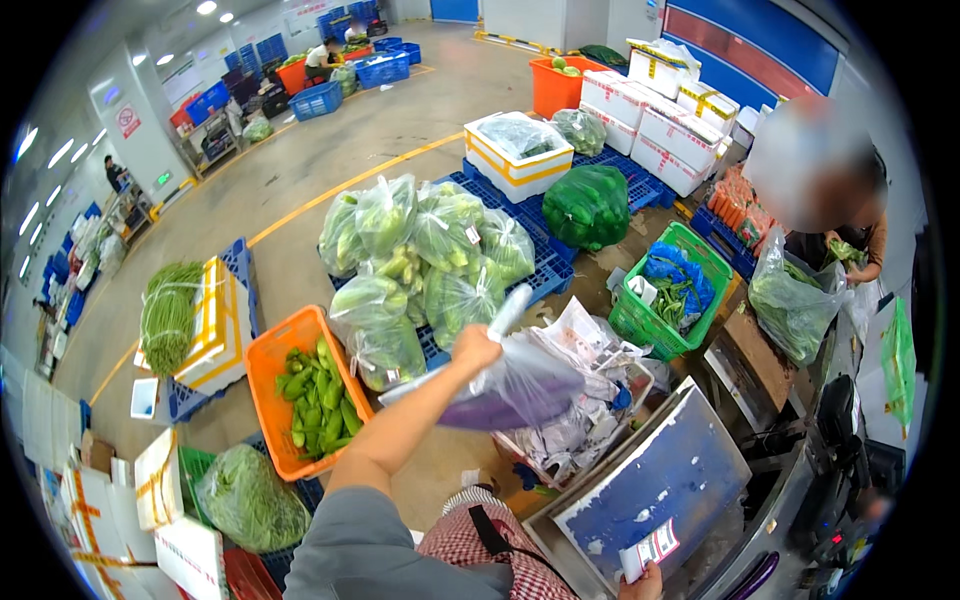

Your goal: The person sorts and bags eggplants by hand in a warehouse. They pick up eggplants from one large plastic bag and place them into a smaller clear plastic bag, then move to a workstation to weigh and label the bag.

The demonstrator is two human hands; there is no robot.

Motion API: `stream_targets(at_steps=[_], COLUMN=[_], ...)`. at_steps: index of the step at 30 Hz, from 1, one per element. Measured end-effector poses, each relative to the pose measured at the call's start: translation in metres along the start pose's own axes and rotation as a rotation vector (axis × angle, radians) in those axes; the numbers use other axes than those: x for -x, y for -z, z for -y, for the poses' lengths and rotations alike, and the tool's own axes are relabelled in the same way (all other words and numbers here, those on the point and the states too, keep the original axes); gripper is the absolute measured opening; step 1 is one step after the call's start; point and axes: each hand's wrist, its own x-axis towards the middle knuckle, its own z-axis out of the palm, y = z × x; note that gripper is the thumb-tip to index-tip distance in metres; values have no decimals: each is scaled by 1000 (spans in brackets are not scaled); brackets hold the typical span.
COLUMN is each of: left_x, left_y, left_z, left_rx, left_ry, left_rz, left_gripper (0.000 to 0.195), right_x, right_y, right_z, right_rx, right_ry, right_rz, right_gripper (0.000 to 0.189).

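Observation:
My left hand (476, 349) grips the gathered neck of a clear plastic bag (551, 360), its arm stretched out ahead of me. Long purple vegetables, apparently eggplants (499, 409), lie inside the bag. It hangs beside a crate of crumpled paper (581, 416). At the lower right, my right hand (643, 583) pinches a white printed label (649, 550) over a worn blue metal platform (652, 487). Part of that hand is cut off by the picture's bottom edge. One more purple eggplant (756, 576) rests on the metal counter at the right.
Bagged green vegetables (450, 225) are heaped on a blue pallet (551, 274). An orange crate (274, 409) holds green corn. A green basket (694, 300) stands ahead right, foam boxes (675, 139) behind. At the right, another person (862, 247) handles greens beside a plastic bag (795, 307).

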Motion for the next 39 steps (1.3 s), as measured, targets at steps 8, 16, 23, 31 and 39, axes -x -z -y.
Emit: stream_targets(at_steps=[8, 16, 23, 31, 39], left_x=[-235, -136, 165, 88, 223], left_y=[147, -33, -159, -146, -195], left_z=[-23, 128, 327, 266, 121], left_rx=[-273, -125, -340, -423, -14], left_ry=[-196, -536, -147, -323, -177], left_rz=[-455, -173, 675, 645, 796], left_gripper=[31, 25, 25, 31, 15], right_x=[15, 31, 61, 97, 149], right_y=[-59, -65, -54, -16, 75], right_z=[26, 89, 52, -70, -213], right_rx=[-514, -447, -703, -1057, -986], right_ry=[-167, -250, -354, -372, -487], right_rz=[-72, -124, -181, -316, -813], right_gripper=[24, 24, 18, 14, 16])
